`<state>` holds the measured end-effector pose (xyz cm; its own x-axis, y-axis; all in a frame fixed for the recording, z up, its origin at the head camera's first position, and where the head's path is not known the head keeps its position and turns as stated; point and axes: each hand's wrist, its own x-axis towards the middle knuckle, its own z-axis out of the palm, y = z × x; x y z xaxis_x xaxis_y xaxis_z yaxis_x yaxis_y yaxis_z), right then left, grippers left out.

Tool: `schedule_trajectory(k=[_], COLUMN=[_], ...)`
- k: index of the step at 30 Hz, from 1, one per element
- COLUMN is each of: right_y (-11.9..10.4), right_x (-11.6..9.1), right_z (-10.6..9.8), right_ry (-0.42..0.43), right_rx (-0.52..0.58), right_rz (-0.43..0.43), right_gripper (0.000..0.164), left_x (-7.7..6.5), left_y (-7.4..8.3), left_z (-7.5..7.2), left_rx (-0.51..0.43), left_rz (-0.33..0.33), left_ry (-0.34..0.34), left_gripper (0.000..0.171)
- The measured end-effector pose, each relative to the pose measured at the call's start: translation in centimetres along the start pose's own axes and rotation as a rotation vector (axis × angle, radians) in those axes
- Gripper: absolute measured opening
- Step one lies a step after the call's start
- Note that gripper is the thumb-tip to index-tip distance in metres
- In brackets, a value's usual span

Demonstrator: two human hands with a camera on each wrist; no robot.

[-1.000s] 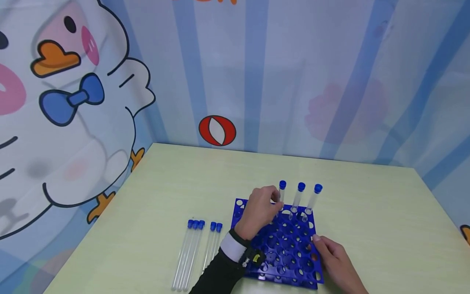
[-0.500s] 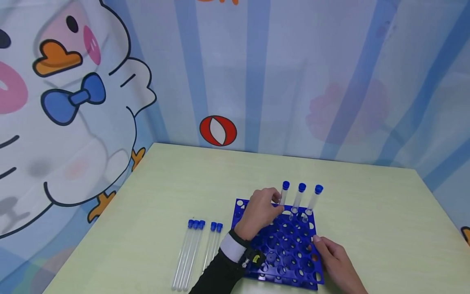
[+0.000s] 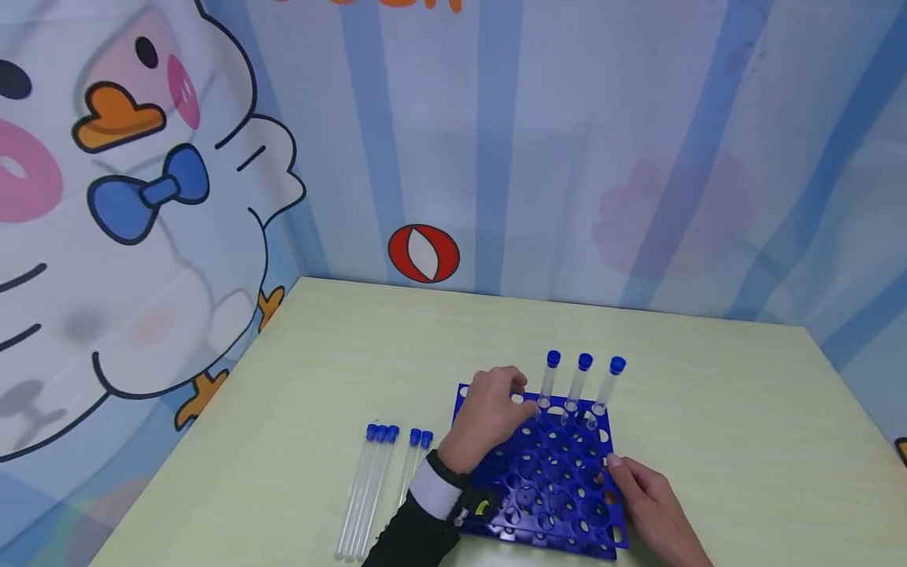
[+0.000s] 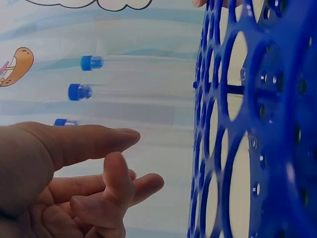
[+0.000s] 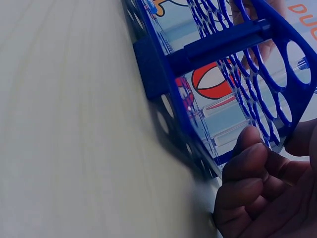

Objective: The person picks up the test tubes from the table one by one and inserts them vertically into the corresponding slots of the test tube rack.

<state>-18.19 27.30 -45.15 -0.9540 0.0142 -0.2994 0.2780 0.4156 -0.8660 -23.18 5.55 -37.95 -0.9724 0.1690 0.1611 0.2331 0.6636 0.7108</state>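
A blue test tube rack (image 3: 546,539) stands on the table, full of round holes. Three clear test tubes with blue caps stand upright along its far row; the leftmost test tube (image 3: 549,383) is nearest my left hand (image 3: 489,413). That hand hovers over the rack's far left part, thumb and fingers apart and holding nothing. In the left wrist view, its thumb (image 4: 99,141) partly covers one tube. My right hand (image 3: 652,504) grips the rack's right edge, with curled fingers (image 5: 245,163) below the top plate in the right wrist view.
Left of the rack lie more capped tubes: a group of three test tubes (image 3: 364,496) and a pair of test tubes (image 3: 411,468), partly behind the left sleeve (image 3: 414,528). A printed cloth backdrop (image 3: 538,157) rises behind the pale table (image 3: 397,339).
My left hand has let go of the leftmost tube in the rack and drawn slightly left, its fingers parting. The right hand has stayed on the rack's edge.
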Motion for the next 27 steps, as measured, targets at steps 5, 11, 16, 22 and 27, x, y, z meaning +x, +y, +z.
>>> schedule_trajectory(k=[5, 11, 16, 22, 27], right_y=[-0.5, -0.3, 0.2, -0.2, -0.3], right_x=[0.4, 0.4, 0.2, 0.6, 0.8], right_z=[0.0, -0.4, -0.8, -0.5, -0.3], right_ry=[-0.014, -0.015, -0.029, -0.041, -0.051], right_rx=[-0.013, 0.005, 0.025, 0.027, 0.039], right_rz=[-0.01, 0.016, 0.065, 0.079, 0.074], right_gripper=[0.055, 0.06, 0.068, 0.068, 0.067], left_x=[-1.2, -3.3, -6.5, -11.0, -12.6], left_y=[-0.6, -2.7, -5.7, -9.8, -12.2], left_z=[-1.8, -3.4, -5.2, -8.3, -8.9], left_rx=[0.012, -0.003, -0.034, -0.01, 0.063], left_rz=[-0.021, -0.032, -0.113, -0.338, -0.523], left_ry=[0.024, 0.053, 0.117, 0.219, 0.176], left_gripper=[0.026, 0.023, 0.017, 0.02, 0.025])
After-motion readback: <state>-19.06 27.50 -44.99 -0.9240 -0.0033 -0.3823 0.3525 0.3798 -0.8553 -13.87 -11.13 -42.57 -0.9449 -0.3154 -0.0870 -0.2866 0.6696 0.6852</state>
